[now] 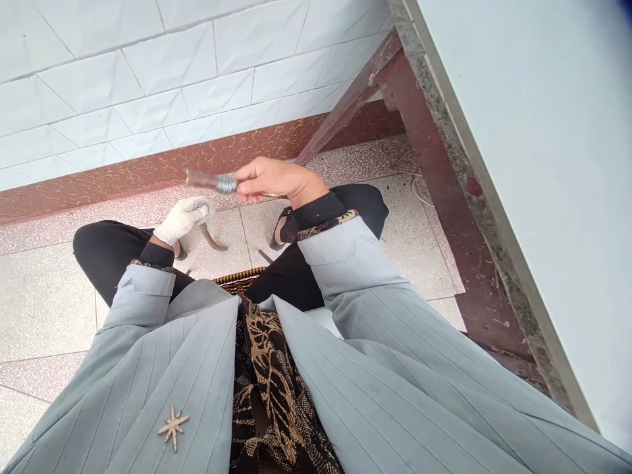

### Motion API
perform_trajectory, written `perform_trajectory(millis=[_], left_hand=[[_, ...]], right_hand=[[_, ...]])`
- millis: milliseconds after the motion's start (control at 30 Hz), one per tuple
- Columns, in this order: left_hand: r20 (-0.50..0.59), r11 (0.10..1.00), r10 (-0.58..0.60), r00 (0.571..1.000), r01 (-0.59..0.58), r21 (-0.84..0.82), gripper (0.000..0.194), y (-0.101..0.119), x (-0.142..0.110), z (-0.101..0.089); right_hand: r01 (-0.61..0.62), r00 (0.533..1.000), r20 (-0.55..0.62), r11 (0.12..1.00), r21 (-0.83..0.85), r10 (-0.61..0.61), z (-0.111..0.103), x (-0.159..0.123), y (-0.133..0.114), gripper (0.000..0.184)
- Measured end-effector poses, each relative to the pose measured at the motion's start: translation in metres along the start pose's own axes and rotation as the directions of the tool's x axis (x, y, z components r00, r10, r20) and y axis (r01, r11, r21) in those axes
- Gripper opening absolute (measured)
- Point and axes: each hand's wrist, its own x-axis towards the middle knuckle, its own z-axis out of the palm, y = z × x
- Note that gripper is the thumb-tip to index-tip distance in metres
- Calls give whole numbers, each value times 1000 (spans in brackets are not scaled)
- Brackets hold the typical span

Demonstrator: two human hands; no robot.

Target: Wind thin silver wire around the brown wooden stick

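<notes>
My right hand (pixel 266 178) is bare, its thumb and fingers closed around a short brown rod (pixel 201 179). Silvery wire (pixel 226 184) is wound in tight turns around the rod just in front of the fingertips. The rod's free end points left, above my other hand. A whitish knit glove covers my left hand (pixel 184 218), which is curled into a fist. From under that fist a curved brown stick-like piece (pixel 213 238) juts down and to the right; the grip on it is partly hidden by the glove. The hands are apart.
A woven basket rim (pixel 240 280) shows between my knees. Thin dark pieces (pixel 265 255) lie on the speckled tile floor (pixel 49 296). White wall tiles (pixel 172 85) stand ahead. At right is a pale tabletop (pixel 543 164) on a reddish-brown frame (pixel 434 151); a pale cord (pixel 419 191) lies beneath.
</notes>
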Motion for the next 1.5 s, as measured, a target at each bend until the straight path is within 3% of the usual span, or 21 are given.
perform_trajectory(millis=[67,167,233,300,400,467,533,600,667,733,800,867,967,1067,1133,1233,1333,1433,1500], left_hand=[[-9,1000,4,1000,-4,19,22,4,-1,0],[26,998,18,1000,-20,55,22,11,-2,1],[82,998,18,996,-22,56,25,14,-3,3],[128,998,16,992,-24,63,26,16,-4,5],[134,996,30,991,-41,82,27,16,-4,7],[121,993,35,992,-48,106,29,15,-4,8],[92,988,19,996,-33,151,30,13,-4,7],[58,981,-1,998,-10,191,29,11,-4,7],[35,980,-8,999,1,200,28,8,-2,6],[16,984,-17,1000,13,180,27,4,0,5],[-16,988,-36,999,38,153,27,1,2,5],[-44,990,-49,998,55,130,27,-1,3,4],[-16,987,-53,998,55,148,23,-3,4,6],[79,981,-54,995,38,192,24,-4,3,12],[109,978,-59,992,35,208,27,-6,2,18],[152,968,-68,986,28,248,30,-9,2,25],[195,944,-59,979,-9,330,29,-9,3,25],[213,901,-63,975,-36,433,30,-7,3,22],[215,884,-65,974,-44,466,30,-6,2,20]], right_hand=[[70,967,-252,991,116,-39,-3,-1,3,31],[65,889,-458,985,158,15,-4,6,7,33],[-49,851,-517,995,93,90,-3,12,10,28],[-241,825,-538,969,-63,170,-1,19,11,19],[-468,838,-494,772,-430,233,5,27,13,12],[-494,869,-374,608,-622,323,11,30,13,14],[-457,857,-184,542,-705,482,17,31,13,17],[-400,804,28,574,-714,594,22,30,11,20],[-334,775,200,656,-677,600,22,26,6,20],[-269,780,328,759,-593,533,18,20,0,20],[-216,824,384,857,-468,417,10,11,-6,19],[-174,906,308,917,-359,292,1,2,-10,18],[-130,991,16,966,-223,137,-9,-9,-10,18],[-128,968,-236,981,-145,91,-10,-12,-7,19],[-188,943,-304,969,-163,132,-9,-9,-6,18],[-337,913,-331,899,-279,240,-6,0,-5,14],[-484,873,-317,736,-474,369,0,11,1,15],[-502,818,-141,572,-649,558,13,23,9,20],[-451,760,38,568,-689,649,22,28,11,20]])
